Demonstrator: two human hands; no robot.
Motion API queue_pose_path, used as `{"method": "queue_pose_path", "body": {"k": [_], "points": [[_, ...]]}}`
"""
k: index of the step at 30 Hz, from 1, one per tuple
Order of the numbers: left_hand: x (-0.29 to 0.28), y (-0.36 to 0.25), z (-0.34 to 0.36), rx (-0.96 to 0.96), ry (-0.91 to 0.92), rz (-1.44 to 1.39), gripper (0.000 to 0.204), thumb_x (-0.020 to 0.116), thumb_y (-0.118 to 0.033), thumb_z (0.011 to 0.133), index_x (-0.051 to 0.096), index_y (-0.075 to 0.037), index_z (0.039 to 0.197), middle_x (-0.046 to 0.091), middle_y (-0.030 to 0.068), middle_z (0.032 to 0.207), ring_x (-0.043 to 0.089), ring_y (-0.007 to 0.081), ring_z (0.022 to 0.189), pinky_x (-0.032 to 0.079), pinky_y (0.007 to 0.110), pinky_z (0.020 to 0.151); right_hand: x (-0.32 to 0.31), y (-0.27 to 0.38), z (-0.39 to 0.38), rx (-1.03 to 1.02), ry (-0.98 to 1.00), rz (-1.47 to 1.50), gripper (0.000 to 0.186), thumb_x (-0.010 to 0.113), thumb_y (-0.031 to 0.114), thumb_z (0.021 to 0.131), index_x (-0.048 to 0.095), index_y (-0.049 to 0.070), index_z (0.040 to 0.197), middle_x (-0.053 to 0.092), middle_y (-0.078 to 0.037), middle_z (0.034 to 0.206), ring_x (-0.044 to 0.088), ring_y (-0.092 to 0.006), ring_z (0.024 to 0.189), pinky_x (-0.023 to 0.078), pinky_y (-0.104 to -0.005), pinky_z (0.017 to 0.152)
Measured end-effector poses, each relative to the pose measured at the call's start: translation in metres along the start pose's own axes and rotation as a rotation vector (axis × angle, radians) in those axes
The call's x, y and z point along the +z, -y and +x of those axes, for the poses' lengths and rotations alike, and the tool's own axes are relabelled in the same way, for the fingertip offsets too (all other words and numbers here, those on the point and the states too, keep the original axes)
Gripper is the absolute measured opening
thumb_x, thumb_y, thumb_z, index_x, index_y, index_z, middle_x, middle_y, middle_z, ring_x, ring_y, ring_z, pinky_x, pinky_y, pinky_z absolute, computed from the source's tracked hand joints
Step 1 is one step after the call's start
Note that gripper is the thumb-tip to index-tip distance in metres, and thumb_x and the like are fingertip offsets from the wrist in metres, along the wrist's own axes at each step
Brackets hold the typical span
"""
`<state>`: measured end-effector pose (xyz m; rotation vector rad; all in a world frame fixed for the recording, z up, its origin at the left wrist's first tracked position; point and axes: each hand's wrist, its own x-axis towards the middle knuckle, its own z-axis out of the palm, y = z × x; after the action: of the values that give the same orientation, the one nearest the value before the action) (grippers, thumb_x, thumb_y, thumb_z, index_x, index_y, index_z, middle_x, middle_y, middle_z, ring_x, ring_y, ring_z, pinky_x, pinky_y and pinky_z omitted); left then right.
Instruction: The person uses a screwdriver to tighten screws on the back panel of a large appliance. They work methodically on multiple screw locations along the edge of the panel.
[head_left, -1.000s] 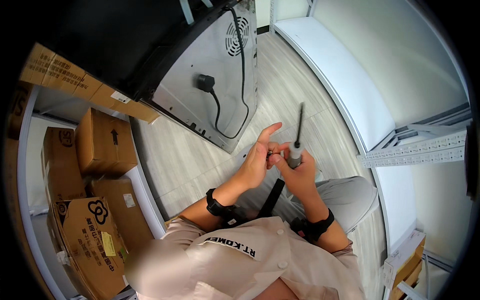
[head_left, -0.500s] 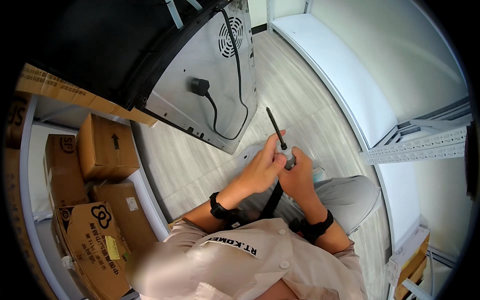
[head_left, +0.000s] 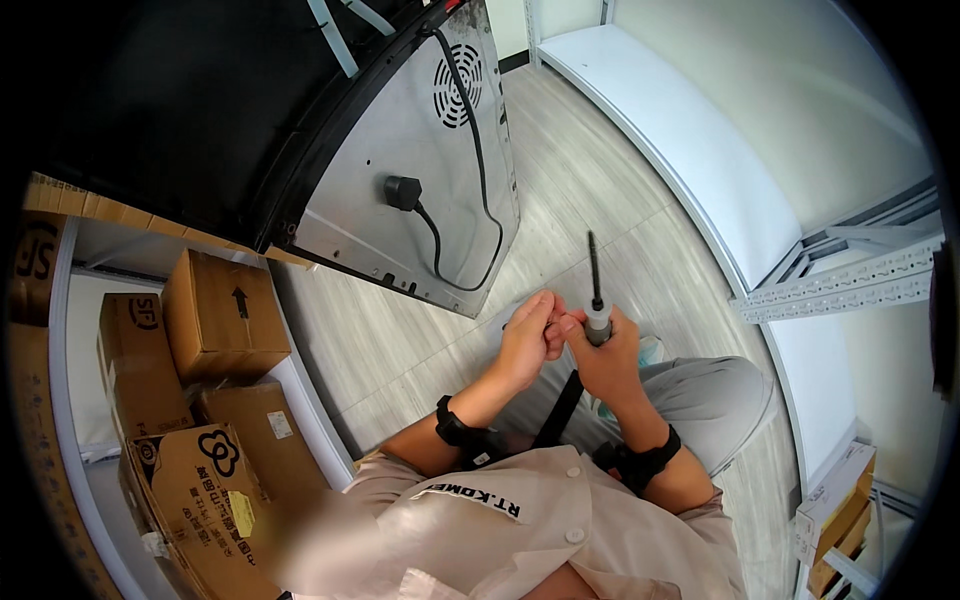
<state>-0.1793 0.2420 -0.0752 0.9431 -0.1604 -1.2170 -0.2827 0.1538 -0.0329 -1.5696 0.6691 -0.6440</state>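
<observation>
My right hand is closed on a screwdriver with a grey handle and a long dark shaft pointing away from me. Just to its left, my left hand has its fingers curled, their tips meeting my right thumb; whatever is pinched between them is too small or hidden to tell. Beyond both hands stands a black appliance with a metal side panel carrying a vent, a black cable and a plug. My grey-trousered legs are folded beneath the hands.
Cardboard boxes fill a white rack on the left. White shelving runs along the right, with a perforated upright and a smaller box low down. Pale plank flooring lies between racks and appliance.
The screwdriver has swung from pointing forward-left to nearly straight ahead, shifting right. My left fingers have curled and come away from its handle to meet my right thumb.
</observation>
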Motion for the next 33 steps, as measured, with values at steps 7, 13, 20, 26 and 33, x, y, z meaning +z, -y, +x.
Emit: {"method": "queue_pose_path", "body": {"k": [7,13,20,26,33], "points": [[-0.005,0.0,-0.001,-0.104,0.171,-0.061,0.023,0.05,-0.031,0.105,0.056,-0.01,0.098,0.039,-0.0066,0.068,0.032,0.0048,0.056,0.024,0.022,0.048,-0.013,-0.001,-0.002,0.111,-0.034,-0.053,0.017,0.073,0.014,0.089,0.066,-0.002,0.089,0.062,-0.001,0.069,0.055,-0.0076,0.062,0.044,-0.0252,0.057],[-0.003,-0.005,-0.005,-0.191,0.26,-0.104,0.02,0.056,-0.029,0.103,0.058,-0.009,0.103,0.043,-0.0064,0.068,0.032,0.0043,0.054,0.024,0.022,0.047,-0.016,-0.003,-0.002,0.244,0.004,0.145,0.015,0.074,0.013,0.088,0.066,0.0,0.089,0.06,-0.001,0.069,0.054,-0.0085,0.059,0.041,-0.0247,0.052],[-0.02,-0.001,-0.005,-0.151,0.324,-0.03,0.019,0.057,-0.026,0.102,0.062,-0.007,0.107,0.05,-0.0043,0.07,0.033,0.0041,0.052,0.027,0.021,0.046,-0.017,0.01,-0.003,0.379,0.075,0.375,0.029,0.078,0.013,0.085,0.059,0.001,0.103,0.059,-0.002,0.072,0.053,-0.0104,0.057,0.041,-0.0247,0.05],[-0.008,-0.026,-0.012,0.363,0.291,0.496,0.013,0.055,-0.014,0.101,0.061,-0.003,0.1,0.044,-0.0053,0.063,0.031,0.0048,0.052,0.025,0.023,0.048,-0.019,0.01,-0.007,0.28,0.077,0.171,0.036,0.076,0.017,0.087,0.055,0.001,0.111,0.058,-0.003,0.085,0.052,-0.0097,0.059,0.043,-0.0259,0.054],[-0.011,-0.058,-0.01,0.425,-0.17,-0.341,0.013,0.054,-0.014,0.098,0.061,-0.004,0.095,0.032,-0.0063,0.059,0.026,0.006,0.049,0.022,0.025,0.045,-0.02,-0.004,-0.019,0.036,0.216,-0.023,0.031,0.067,0.021,0.094,0.06,-0.004,0.111,0.058,-0.003,0.079,0.051,-0.0128,0.071,0.045,-0.0278,0.066]]}}
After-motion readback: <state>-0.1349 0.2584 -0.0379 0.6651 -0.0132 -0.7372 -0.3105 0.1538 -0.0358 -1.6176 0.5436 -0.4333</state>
